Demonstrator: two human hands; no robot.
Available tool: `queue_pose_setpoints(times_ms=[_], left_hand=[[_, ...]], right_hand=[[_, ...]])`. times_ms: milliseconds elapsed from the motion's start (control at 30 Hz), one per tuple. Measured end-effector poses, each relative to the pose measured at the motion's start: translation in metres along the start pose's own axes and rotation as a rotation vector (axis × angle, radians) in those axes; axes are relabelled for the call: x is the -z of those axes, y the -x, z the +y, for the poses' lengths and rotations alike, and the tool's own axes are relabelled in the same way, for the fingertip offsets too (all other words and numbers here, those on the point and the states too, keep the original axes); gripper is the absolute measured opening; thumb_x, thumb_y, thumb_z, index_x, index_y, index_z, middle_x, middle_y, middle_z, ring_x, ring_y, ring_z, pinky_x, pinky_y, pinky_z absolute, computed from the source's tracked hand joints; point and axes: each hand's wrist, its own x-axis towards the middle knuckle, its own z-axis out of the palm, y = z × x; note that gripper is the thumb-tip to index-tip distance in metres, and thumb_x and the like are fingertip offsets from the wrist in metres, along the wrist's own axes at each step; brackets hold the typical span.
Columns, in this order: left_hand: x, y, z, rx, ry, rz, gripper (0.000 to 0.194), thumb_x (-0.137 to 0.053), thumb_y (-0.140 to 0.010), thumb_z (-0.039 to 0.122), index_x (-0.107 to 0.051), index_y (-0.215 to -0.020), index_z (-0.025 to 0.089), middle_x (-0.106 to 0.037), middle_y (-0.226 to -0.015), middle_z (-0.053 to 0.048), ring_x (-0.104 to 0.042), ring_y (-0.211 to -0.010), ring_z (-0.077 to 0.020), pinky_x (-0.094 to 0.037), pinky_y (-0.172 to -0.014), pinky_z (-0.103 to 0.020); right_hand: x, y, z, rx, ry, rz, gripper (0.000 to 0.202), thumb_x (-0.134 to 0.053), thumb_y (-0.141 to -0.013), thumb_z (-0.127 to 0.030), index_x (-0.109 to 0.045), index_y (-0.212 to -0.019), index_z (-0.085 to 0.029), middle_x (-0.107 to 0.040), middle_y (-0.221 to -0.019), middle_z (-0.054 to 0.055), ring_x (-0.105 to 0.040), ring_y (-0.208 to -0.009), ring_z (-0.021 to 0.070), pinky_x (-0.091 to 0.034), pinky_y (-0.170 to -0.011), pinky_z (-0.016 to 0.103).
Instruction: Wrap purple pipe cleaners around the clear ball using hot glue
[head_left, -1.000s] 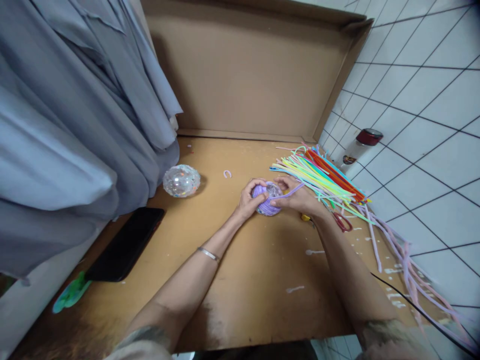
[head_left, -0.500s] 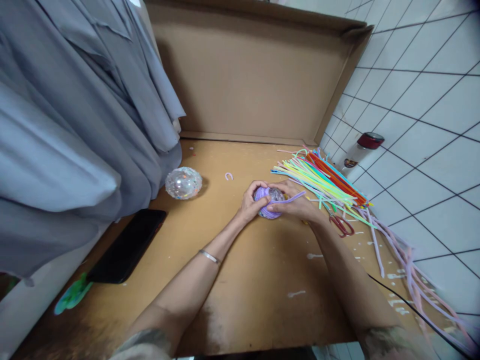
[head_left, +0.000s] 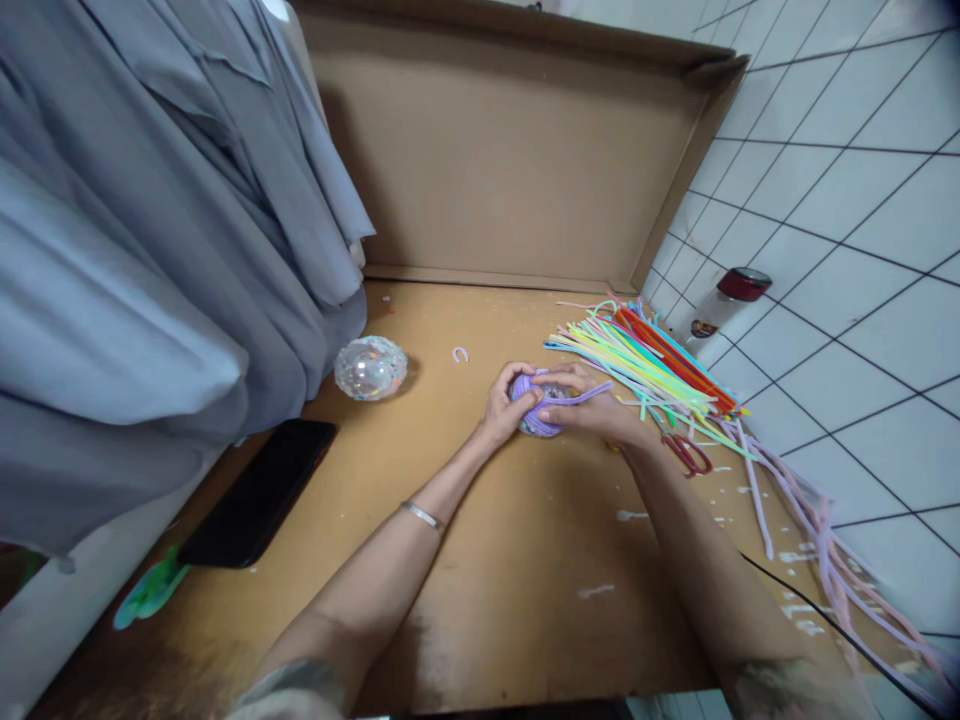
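Between my hands, over the middle of the table, is a small rounded clear piece wrapped in lilac pipe cleaner. My left hand is closed around its left side, thumb pressed on the wrapped strands. On the right side, my right hand has its fingers curled against the piece and pinches the pipe cleaner, whose loose end sticks out to the right over the hand. The fingers hide much of the piece, so its full shape does not show.
A faceted clear bowl-like ball sits left, near a black phone. A small pink curl lies mid-table. Coloured pipe cleaners, red-handled scissors and a red-lidded jar are at right. A cardboard wall stands behind.
My right fingers have shifted slightly leftward over the top of the wrapped piece, covering more of its clear part. The view has moved slightly; everything else stays put.
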Motion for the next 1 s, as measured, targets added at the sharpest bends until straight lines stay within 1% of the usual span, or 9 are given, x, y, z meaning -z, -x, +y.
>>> queue_pose_setpoints(times_ms=[100,200,267,467,600,833,1000], left_hand=[[0.0,-0.0001,0.0021,0.005,-0.013,-0.002,0.032,-0.068,-0.073,0.043,-0.057,-0.092,0.02,-0.062,-0.107,-0.006,-0.059,-0.106,-0.0216,-0.043,-0.098,-0.035],[0.0001,-0.0003,0.0029,0.013,-0.011,0.003,0.03,-0.068,-0.072,0.042,-0.058,-0.087,0.019,-0.062,-0.109,-0.007,-0.059,-0.108,-0.0228,-0.043,-0.1,-0.037],[0.0003,-0.0005,0.0029,0.015,-0.013,0.004,0.029,-0.069,-0.072,0.043,-0.059,-0.085,0.019,-0.062,-0.11,-0.008,-0.059,-0.109,-0.0233,-0.043,-0.1,-0.037],[0.0007,-0.0014,0.0027,0.016,0.013,0.005,0.028,-0.07,-0.072,0.043,-0.06,-0.082,0.018,-0.062,-0.107,-0.008,-0.057,-0.112,-0.0244,-0.041,-0.102,-0.038],[0.0006,-0.0018,0.0018,0.024,0.052,0.013,0.027,-0.071,-0.07,0.041,-0.061,-0.081,0.018,-0.062,-0.106,-0.007,-0.056,-0.111,-0.0237,-0.038,-0.103,-0.036],[0.0006,-0.0012,0.0005,0.047,0.073,0.018,0.026,-0.071,-0.069,0.039,-0.062,-0.082,0.018,-0.061,-0.108,-0.006,-0.056,-0.111,-0.0239,-0.038,-0.103,-0.036],[0.0008,-0.0015,0.0001,0.054,0.097,0.014,0.024,-0.071,-0.068,0.036,-0.062,-0.082,0.018,-0.061,-0.107,-0.006,-0.056,-0.111,-0.0234,-0.037,-0.103,-0.036]], right_hand=[[-0.0007,0.0001,0.0008,-0.036,-0.071,0.072,0.046,-0.075,-0.062,-0.04,-0.066,-0.104,-0.022,-0.063,-0.107,0.006,-0.056,-0.1,0.0226,-0.043,-0.09,0.037],[-0.0007,0.0008,-0.001,-0.063,-0.1,0.121,0.035,-0.073,-0.061,-0.042,-0.062,-0.086,-0.02,-0.061,-0.092,0.004,-0.055,-0.086,0.0192,-0.044,-0.079,0.033],[-0.0002,0.0016,-0.0032,-0.061,-0.091,0.131,0.029,-0.071,-0.063,-0.042,-0.06,-0.076,-0.02,-0.059,-0.086,0.003,-0.054,-0.083,0.0184,-0.043,-0.077,0.031],[0.0021,0.002,-0.0024,-0.035,-0.118,0.102,0.02,-0.07,-0.066,-0.039,-0.062,-0.069,-0.02,-0.061,-0.088,0.004,-0.055,-0.092,0.0205,-0.043,-0.083,0.032],[0.0028,0.0007,0.0022,-0.006,-0.135,0.098,0.018,-0.071,-0.066,-0.037,-0.064,-0.067,-0.021,-0.062,-0.083,0.004,-0.056,-0.092,0.0216,-0.044,-0.084,0.034],[0.0066,0.0042,0.002,-0.06,-0.201,0.09,0.014,-0.073,-0.067,-0.034,-0.068,-0.068,-0.021,-0.064,-0.094,0.006,-0.057,-0.098,0.0221,-0.044,-0.089,0.036],[0.0085,0.0048,0.0024,-0.059,-0.227,0.071,0.014,-0.073,-0.067,-0.033,-0.068,-0.066,-0.02,-0.063,-0.101,0.007,-0.056,-0.102,0.0226,-0.042,-0.094,0.038]])
